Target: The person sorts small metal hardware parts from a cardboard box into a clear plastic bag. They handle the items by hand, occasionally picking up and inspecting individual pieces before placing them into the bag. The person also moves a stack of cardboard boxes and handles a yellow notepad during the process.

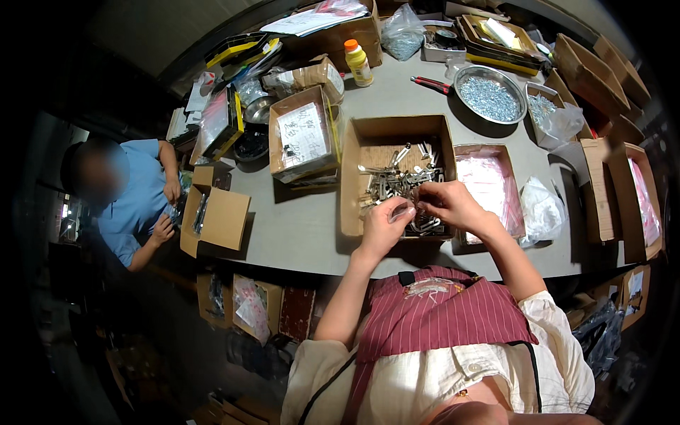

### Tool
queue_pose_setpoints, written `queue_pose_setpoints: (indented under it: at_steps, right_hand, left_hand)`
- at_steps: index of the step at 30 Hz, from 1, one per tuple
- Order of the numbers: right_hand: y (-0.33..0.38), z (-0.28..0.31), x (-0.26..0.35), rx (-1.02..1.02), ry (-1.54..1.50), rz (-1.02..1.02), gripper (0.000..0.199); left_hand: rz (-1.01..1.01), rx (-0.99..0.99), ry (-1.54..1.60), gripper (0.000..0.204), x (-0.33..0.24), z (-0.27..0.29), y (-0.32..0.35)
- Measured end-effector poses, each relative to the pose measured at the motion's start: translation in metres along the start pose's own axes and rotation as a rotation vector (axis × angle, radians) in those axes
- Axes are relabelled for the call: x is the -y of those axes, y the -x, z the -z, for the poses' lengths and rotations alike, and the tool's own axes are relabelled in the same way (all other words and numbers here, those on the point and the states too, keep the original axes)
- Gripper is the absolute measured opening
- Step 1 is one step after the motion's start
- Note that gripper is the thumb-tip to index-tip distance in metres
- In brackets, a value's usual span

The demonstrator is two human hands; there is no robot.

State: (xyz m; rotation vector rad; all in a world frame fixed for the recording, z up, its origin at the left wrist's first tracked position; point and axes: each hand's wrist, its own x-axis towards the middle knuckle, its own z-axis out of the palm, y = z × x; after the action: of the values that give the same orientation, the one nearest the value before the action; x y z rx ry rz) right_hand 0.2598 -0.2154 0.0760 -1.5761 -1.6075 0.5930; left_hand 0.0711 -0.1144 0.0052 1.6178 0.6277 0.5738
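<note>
Both my hands are together over the near part of an open cardboard box (397, 126) that holds a heap of small metal clip-like parts (393, 177). My left hand (383, 228) pinches what looks like a small clear plastic bag (401, 210) between thumb and fingers. Close beside it, my right hand (453, 203) is closed at the fingertips, near the bag's edge. What lies in those right fingertips is too small to make out. Right of the box, a shallow carton (460, 150) contains pink-and-clear plastic bags (487, 185).
A metal pan (523, 83) of small silvery pieces stands at the far right, near a yellow bottle with an orange cap (359, 65). A carton with a paper sheet (301, 133) sits left of my box. On the left, another person (131, 191) works by an open carton (230, 219).
</note>
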Motion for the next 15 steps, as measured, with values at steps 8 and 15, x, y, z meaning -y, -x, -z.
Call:
queue_pose_setpoints:
  at_steps: [8, 15]
  right_hand:
    - [0.013, 0.029, 0.019, -0.365, -0.504, -0.119, 0.015]
    - [0.046, 0.019, 0.034, -0.464, -0.212, -0.111, 0.016]
  left_hand:
    - [-0.097, -0.074, 0.025, 0.019, -0.04, -0.029, -0.004]
    - [-0.241, -0.233, -0.257, 0.023, -0.051, -0.06, -0.005]
